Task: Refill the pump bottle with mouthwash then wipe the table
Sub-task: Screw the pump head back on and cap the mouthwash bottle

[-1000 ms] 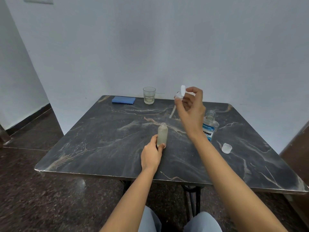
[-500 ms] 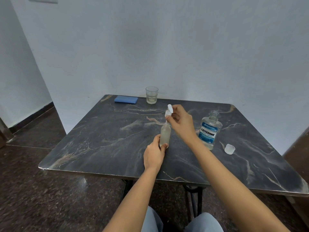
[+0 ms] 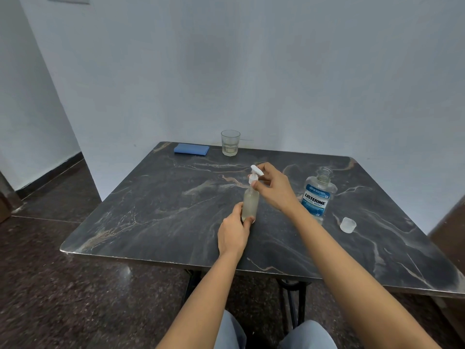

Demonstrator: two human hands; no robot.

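Cloth (image 3: pixel 191 149): blue, folded flat, far-left part of tabletop (image 3: pixel 151 212), near the back edge. Untouched.

Glass (image 3: pixel 230 143): clear, upright, just R of cloth, close to the wall. Small amt of pale liquid in the bottom.

L hand (image 3: pixel 233 231): wrapped round the base of the pump bottle (image 3: pixel 250 204), thumb on the L side, fingertips showing on the R side. Grip closed on the bottle.

Pump bottle: frosted, upright, standing on tabletop near centre. Pale liquid fills most of the body.

Pump (image 3: pixel 254 175): white, sits at the bottle neck, nozzle head tilted up and to the R. Whether the collar is fully seated: cannot tell.

R hand (image 3: pixel 275 188): reaches in from the R, thumb and fingers pinched on the pump collar. Grip closed on the pump.

Listerine (image 3: pixel 317 197): clear bottle w/ blue label, upright, R of the R hand, apart from it. Neck open, no cap on. Only a low level of liquid visible.

Cap (image 3: pixel 348 225): small, translucent, lying on tabletop just R of and nearer than the Listerine, not touching it.
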